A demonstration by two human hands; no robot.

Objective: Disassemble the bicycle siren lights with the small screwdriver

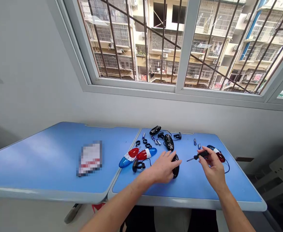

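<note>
My right hand [215, 169] grips a small black-handled screwdriver [201, 155], its shaft pointing left above the table. Fingers of my left hand [164, 166] reach over a black oval light housing [176, 172] and hold it on the tabletop; part of it is hidden under them. Just beyond lies a second black housing [169, 142], and a third black housing [155, 130] sits farther back. Left of my hand are two red, white and blue lens covers [129, 157] and a black clamp with a cable [138, 165].
Several batteries [156, 140] and black ring clamps [145, 141] lie at the back. Two more batteries [195, 142] are near the screwdriver. Behind my right hand rests a red-and-blue light [216, 153] with a cable. A blurred packet [90, 158] lies on the left blue table [46, 158].
</note>
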